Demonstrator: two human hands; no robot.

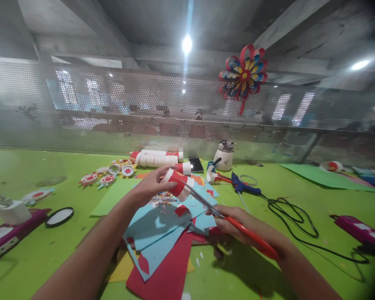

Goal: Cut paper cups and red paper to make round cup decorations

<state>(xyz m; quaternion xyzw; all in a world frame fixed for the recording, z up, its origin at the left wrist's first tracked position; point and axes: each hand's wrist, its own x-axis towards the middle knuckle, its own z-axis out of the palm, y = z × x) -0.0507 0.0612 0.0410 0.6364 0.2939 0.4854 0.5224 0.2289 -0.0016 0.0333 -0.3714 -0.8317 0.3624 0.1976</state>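
Note:
My left hand (154,183) is closed around a red and white paper cup (178,186), which it holds tilted above the papers. In my right hand (237,221) is a pair of scissors (211,207) with red handles, its blades reaching up to the cup's side. Whether the blades cut into the cup or only touch it I cannot tell. Beneath both hands lie light blue paper sheets (156,225) with red pieces on them and a red sheet (162,266). Small paper scraps (164,200) are heaped below the cup.
Stacked paper cups (158,159) lie at the back beside a phone (196,165) and a white bottle (224,156). A blue glue gun (245,185) trails a black cord on the right. Paper flower pieces (108,179) sit left. A purple power strip (361,231) is far right.

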